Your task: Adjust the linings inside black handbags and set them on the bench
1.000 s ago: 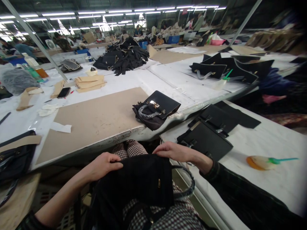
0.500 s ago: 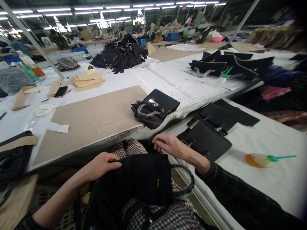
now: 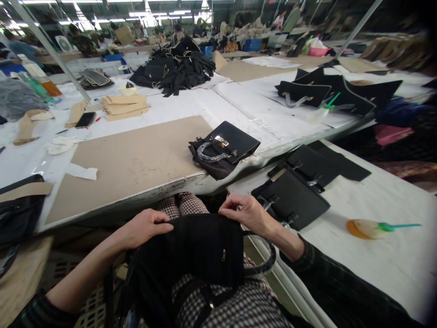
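Note:
A black handbag [image 3: 201, 248] lies across my lap, its small gold zip pull showing and a wrapped handle curving out on the right. My left hand [image 3: 145, 228] grips the bag's upper left edge between thumb and fingers. At the upper right edge, my right hand [image 3: 247, 212] pinches the rim with thumb and forefinger. Beyond my knees, a second black handbag [image 3: 235, 139] with a gold clasp and a plastic-wrapped handle rests at the table's edge.
Black bag panels [image 3: 293, 196] and a glue bottle [image 3: 365, 228] with a green nozzle lie on the right-hand table. Tan cardboard [image 3: 136, 150] covers part of the main table. Farther back are a phone [image 3: 85, 120], tan pieces [image 3: 124, 105] and a black heap [image 3: 174, 68]. People work behind.
My right hand has come down onto the bag's upper right edge and now pinches it. My left hand keeps its hold. The view has tilted slightly downward.

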Demonstrator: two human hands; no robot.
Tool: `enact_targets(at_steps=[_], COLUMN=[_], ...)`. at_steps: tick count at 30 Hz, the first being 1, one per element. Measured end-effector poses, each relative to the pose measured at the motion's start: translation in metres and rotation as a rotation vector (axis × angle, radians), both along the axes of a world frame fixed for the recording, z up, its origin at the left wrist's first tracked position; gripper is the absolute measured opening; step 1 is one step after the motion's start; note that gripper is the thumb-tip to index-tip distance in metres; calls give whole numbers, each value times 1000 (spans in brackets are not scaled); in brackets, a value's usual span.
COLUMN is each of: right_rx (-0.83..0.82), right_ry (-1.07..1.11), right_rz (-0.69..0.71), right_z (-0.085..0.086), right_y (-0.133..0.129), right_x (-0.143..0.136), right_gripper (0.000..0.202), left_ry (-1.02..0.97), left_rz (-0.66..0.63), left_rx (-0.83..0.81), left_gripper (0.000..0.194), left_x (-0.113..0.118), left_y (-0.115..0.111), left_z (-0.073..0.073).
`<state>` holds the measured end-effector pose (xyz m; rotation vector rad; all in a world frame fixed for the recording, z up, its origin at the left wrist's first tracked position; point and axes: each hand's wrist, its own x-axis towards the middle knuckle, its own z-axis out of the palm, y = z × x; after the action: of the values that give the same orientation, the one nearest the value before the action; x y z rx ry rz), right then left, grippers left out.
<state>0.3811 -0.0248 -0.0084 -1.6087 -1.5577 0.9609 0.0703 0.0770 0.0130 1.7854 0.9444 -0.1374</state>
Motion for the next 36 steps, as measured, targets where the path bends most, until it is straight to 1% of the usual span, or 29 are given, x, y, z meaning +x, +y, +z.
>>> enact_targets(at_steps=[3,6,13,16,18,21,24,27,29,32,34,36], right_rx=[-25,-18,-15,-18,-21,-11,96,263,306,259,221,212], right_ry=[11,14,-126,-147,-172,-244,-317,-374,-453,-625,-707,-731], right_rz=[-7,22,48,51,62,69,113,236,268,264,288,329], right_z=[-6,-11,-18,-21,-21,-15,-6,-1,-2,-6,-8,-8], right_y=[0,3,5,5,6,10,16,20,21,21,23,26], right_x=[0,-1,-2,-4,-6,-9,-12,-19,-26,-40,-47,-49], right_gripper=[12,12,10,15,19,29,37,30,22,32,26,18], left_ry=[14,20,31,29,26,21,10,5,1,-10,-13,-14], left_rz=[-28,-55,-71,-62,-55,-37,-25,-30,-38,-44,-35,-17], left_rx=[46,66,60,62,60,47,45,52,58,58,50,39], left_gripper=[33,31,31,31,31,31,32,32,32,31,30,30], left_x=[3,7,11,11,11,11,10,8,8,7,7,5], left_y=[3,5,8,8,8,7,6,6,6,6,6,6], left_z=[-2,-4,-4,-3,-3,-2,-2,-4,-5,-6,-6,-5])
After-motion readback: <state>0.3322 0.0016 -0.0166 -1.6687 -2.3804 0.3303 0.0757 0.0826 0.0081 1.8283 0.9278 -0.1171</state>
